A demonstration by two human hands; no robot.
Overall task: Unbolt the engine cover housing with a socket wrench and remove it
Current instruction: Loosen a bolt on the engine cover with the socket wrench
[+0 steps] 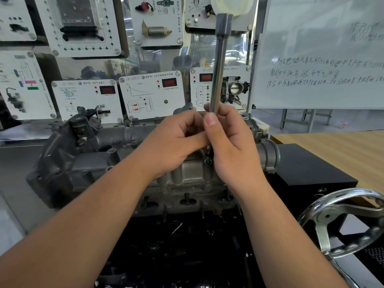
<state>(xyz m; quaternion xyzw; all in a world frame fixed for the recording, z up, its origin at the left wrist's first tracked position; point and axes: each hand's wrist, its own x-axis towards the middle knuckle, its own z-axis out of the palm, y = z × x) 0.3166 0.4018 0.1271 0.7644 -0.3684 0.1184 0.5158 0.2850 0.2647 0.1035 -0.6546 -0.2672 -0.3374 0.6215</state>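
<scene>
A long steel socket wrench (219, 65) stands nearly upright over the grey engine cover housing (128, 154), its thicker end at the top. My right hand (232, 142) grips the lower shaft, thumb pressed along it. My left hand (176, 140) meets it from the left, its fingers curled and touching the shaft low down. Below my hands the tool's thin lower end reaches down to a bolt (207, 161) on the housing. Several other bolts (187, 199) stand along the housing's near edge.
Training panels with gauges and sensors (151, 94) stand close behind the engine. A whiteboard (320, 59) fills the right back. A chrome handwheel (351, 221) sticks out at lower right, beside a black box (307, 169) and a wooden tabletop (342, 146).
</scene>
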